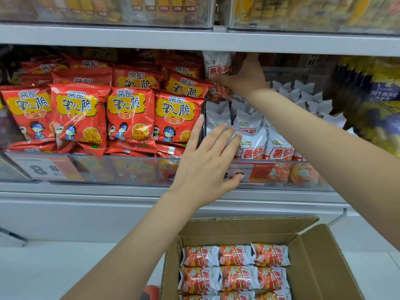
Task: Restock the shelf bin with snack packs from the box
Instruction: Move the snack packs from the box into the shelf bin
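At twelve o'clock in the shelf bin (pixel 255 169), the right hand (pixel 244 76) is pinching a light, crinkly snack pack (pixel 217 64) by its edge; the left hand (pixel 207 161), fingers spread, is steadying the packs; the box (pixel 313 256) is sitting at six o'clock.

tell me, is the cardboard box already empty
No, the cardboard box below the shelf holds rows of white-and-orange snack packs.

red packs (pixel 129 113) read 常記 掌心脆; white packs (pixel 281 152) 薯多脆.
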A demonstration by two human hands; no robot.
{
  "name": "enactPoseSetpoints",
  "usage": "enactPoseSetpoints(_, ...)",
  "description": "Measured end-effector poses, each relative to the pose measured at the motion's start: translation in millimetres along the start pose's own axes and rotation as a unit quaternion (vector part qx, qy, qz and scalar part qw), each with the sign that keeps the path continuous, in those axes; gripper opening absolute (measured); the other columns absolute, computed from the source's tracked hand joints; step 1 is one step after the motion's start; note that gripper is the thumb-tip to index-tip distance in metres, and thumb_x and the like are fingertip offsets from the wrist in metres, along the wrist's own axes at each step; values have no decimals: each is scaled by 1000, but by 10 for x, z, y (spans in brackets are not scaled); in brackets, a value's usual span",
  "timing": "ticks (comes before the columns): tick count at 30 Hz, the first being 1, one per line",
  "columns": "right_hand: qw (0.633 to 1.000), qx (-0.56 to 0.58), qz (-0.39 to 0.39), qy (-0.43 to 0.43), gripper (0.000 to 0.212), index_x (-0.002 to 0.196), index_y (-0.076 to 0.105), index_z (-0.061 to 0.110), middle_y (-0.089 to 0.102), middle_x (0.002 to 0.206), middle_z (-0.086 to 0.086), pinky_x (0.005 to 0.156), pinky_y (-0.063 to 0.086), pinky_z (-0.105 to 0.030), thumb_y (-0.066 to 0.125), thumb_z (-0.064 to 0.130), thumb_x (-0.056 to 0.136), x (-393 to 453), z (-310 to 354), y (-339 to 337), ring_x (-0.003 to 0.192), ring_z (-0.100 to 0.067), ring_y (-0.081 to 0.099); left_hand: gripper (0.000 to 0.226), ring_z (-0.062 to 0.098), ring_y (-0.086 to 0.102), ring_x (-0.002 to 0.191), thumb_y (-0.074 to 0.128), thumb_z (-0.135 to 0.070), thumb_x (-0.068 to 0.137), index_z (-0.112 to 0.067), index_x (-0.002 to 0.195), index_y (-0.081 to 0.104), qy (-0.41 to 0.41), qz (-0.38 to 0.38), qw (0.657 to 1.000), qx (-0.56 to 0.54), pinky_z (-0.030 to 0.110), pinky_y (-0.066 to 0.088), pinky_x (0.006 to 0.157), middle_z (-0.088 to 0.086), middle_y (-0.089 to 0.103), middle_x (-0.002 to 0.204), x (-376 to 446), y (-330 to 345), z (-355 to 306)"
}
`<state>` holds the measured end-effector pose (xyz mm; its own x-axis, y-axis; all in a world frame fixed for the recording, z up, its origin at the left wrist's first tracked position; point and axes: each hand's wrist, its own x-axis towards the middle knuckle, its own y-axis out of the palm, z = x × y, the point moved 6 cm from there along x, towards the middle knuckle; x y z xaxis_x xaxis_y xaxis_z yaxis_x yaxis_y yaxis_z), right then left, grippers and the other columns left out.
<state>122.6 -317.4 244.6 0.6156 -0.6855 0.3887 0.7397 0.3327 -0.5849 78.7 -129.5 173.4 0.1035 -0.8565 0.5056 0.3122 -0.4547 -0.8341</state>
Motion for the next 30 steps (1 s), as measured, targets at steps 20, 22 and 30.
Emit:
enactPoseSetpoints(20,992,32,76,100,117,152,7,11,35,152,-8,112,32,-33,79,50,68,-49,-181,217,138,-22,35,70,24,44,131,50,-57,79,-9,131,53,2,-10,1000,6,55,10,116,7,55,133,-4,6,1)
enactPoseSetpoints(22,991,38,99,80,92,145,31,13,49,142,-2,105,37,-24,78,44,72,-50,-144,234,130,-16,47,68,24,45,130,52,-56,79,-9,129,54,4,-17,1000,6,55,11,115,7,56,132,-4,2,1)
enactPoseSetpoints(30,990,44,121,58,71,136,45,16,55,137,1,99,38,-20,75,40,77,-57,-143,249,125,-13,51,69,24,44,130,52,-56,79,-9,129,55,5,-16,1000,12,55,12,115,6,56,132,-7,15,-2)
